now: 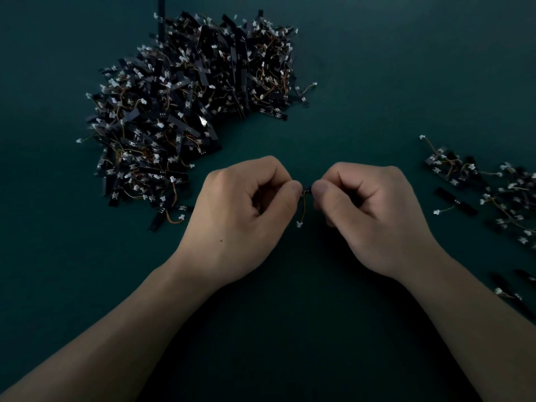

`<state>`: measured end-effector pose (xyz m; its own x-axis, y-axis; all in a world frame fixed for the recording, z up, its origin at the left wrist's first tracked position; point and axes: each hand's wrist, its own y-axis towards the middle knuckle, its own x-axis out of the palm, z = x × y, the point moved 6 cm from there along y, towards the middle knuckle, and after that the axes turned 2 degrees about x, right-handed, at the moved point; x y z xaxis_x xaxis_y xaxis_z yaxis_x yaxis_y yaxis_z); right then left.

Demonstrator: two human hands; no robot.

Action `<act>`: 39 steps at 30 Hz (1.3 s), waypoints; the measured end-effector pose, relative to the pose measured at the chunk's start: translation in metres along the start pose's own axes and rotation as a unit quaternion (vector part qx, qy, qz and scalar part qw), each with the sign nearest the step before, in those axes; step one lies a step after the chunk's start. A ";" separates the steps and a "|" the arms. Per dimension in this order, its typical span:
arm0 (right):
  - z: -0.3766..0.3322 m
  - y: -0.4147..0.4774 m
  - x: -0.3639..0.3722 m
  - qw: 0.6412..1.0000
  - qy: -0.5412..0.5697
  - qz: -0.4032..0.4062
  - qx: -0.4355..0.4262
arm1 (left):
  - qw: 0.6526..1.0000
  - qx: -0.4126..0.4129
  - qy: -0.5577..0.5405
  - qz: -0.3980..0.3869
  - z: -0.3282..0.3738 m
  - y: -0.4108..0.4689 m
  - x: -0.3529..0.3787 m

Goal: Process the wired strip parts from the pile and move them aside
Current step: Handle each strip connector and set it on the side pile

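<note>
Right now your left hand [243, 219] and right hand [374, 216] each pinch one end of a strip [307, 188] at frame centre, fingers curled. Its long axis runs left to right, mostly hidden by your fingertips. Its wire [303, 207] hangs toward you. The heap [507, 198] of set-aside parts at the right edge is nearer your right hand, with only bare mat [290, 285] between. The pile [188, 105] sits upper left.

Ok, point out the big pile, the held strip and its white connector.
big pile [185, 105]: head view, heap's middle.
held strip [307, 188]: head view, exposed dark middle.
white connector [299, 224]: head view, wire's end.
</note>
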<state>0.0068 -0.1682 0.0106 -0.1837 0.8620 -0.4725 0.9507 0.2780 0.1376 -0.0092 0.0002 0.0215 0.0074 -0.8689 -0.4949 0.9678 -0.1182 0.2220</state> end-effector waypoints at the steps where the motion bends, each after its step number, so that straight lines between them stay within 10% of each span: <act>1: 0.000 0.000 0.000 1.000 -0.004 0.002 0.000 | 1.000 -0.001 0.001 -0.001 0.000 0.000 0.000; 39: -0.003 -0.001 0.000 0.999 -0.015 -0.011 -0.032 | 1.000 -0.001 -0.020 -0.014 0.004 0.001 0.001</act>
<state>0.0054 -0.1669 0.0134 -0.1964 0.8429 -0.5009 0.9286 0.3239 0.1809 -0.0092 -0.0023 0.0246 -0.0301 -0.8836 -0.4674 0.9680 -0.1422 0.2066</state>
